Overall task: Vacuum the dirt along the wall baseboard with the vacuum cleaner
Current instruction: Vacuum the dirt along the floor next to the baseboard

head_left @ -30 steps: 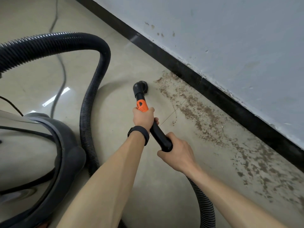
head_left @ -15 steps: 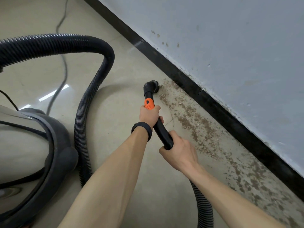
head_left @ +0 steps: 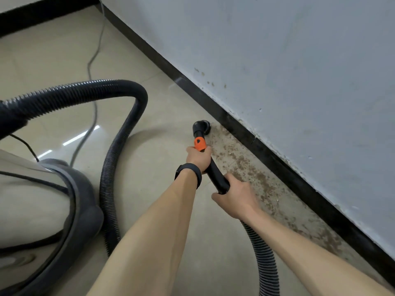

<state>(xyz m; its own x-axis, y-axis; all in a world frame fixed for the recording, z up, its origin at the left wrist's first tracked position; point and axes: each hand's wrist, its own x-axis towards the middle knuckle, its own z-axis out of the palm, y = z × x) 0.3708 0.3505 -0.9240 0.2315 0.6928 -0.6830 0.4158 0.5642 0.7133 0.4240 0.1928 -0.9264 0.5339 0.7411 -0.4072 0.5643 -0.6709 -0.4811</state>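
Your left grip (head_left: 197, 157) is wrapped round the wand (head_left: 216, 173) just below its orange collar (head_left: 199, 144). Your right grip (head_left: 236, 196) is curled round the wand's lower end, where the hose (head_left: 261, 253) joins. Ahead of the left grip, the nozzle (head_left: 202, 127) sits on the floor (head_left: 160, 146) at the far end of the dirt (head_left: 259, 180), just beside the baseboard (head_left: 235, 124). By the look of it, you have barely begun: the brown band runs uncleared along the baseboard from the nozzle, past your right grip and back toward you. Beyond the nozzle the floor looks clean. The vacuum (head_left: 32, 199) stands left of both grips.
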